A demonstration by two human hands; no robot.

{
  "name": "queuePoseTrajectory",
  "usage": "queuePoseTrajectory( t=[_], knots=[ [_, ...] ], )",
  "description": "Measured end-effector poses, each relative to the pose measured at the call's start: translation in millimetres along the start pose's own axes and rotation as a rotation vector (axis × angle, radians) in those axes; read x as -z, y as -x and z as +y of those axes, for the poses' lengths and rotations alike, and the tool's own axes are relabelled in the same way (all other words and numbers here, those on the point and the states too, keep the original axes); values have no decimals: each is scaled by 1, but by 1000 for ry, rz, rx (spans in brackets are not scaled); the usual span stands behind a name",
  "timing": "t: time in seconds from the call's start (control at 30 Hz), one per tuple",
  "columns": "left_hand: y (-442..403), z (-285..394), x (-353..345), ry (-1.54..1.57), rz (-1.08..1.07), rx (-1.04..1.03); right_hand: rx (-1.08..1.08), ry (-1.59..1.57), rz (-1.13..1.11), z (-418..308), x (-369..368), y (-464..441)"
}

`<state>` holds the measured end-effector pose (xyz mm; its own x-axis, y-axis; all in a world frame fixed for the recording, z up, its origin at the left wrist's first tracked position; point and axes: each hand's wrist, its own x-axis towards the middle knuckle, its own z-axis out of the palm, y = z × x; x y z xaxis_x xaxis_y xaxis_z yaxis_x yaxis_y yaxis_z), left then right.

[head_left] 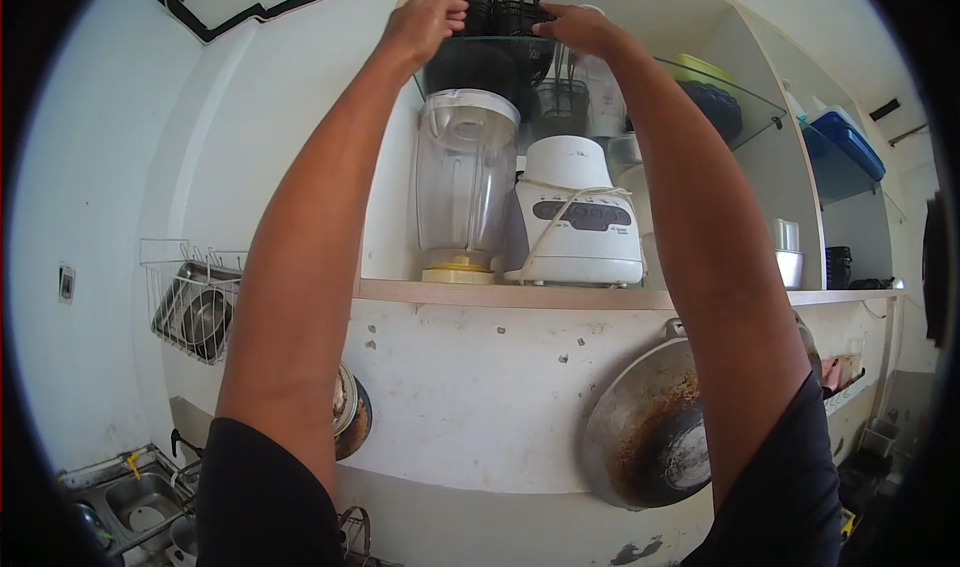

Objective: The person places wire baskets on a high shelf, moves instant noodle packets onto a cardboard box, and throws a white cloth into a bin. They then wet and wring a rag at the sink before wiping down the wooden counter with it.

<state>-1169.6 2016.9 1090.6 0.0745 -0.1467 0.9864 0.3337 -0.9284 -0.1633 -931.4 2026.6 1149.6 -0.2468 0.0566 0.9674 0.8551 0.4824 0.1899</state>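
Both my arms reach up to the glass shelf (480, 40) of an open cabinet. My left hand (425, 27) is closed, its fingers curled at the left side of a black openwork basket (515, 19). On the right, my right hand (582, 29) has its thumb and fingers on the same basket's edge. Thin black handles rise from the basket and run out of view at the top. Below the glass stand a clear blender jar (465, 182) with a yellow base and a white blender motor base (575, 212) with its cord wrapped round it.
A large blackened wok (640, 427) hangs on the wall under the cabinet. At the left are a white wire rack (195, 297) with metal pans and a sink (145, 502). A blue container (848, 142) sits on a shelf at the right.
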Motion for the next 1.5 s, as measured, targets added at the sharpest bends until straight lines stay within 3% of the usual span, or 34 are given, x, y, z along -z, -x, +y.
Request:
queuePoseTrajectory(
  t=[0.07,0.17,0.3,0.53,0.63,0.73,1.0,1.13,1.23,1.5],
  knots=[
    [4,4,-10,-192,-59,-117,72,99,90,4,-3,-3],
    [-3,2,-30,-319,-134,-117,73,185,194,1,-1,7],
    [5,17,-45,-765,-188,98,31,213,227,3,-2,10],
    [2,5,-44,-695,-200,44,106,186,225,6,1,9],
    [-3,-4,-41,-666,-198,13,224,183,271,9,5,11],
    [-3,-7,-44,-689,-186,33,415,-12,330,17,6,9],
    [-2,7,-48,-720,-199,100,392,40,238,24,5,8],
    [-11,-1,-45,-588,-181,102,348,-4,186,11,13,9],
    [-13,-13,-38,-509,-199,30,347,-169,293,17,8,18],
    [-6,-10,-45,-608,-141,-18,319,-16,304,15,15,22]
  ],
)
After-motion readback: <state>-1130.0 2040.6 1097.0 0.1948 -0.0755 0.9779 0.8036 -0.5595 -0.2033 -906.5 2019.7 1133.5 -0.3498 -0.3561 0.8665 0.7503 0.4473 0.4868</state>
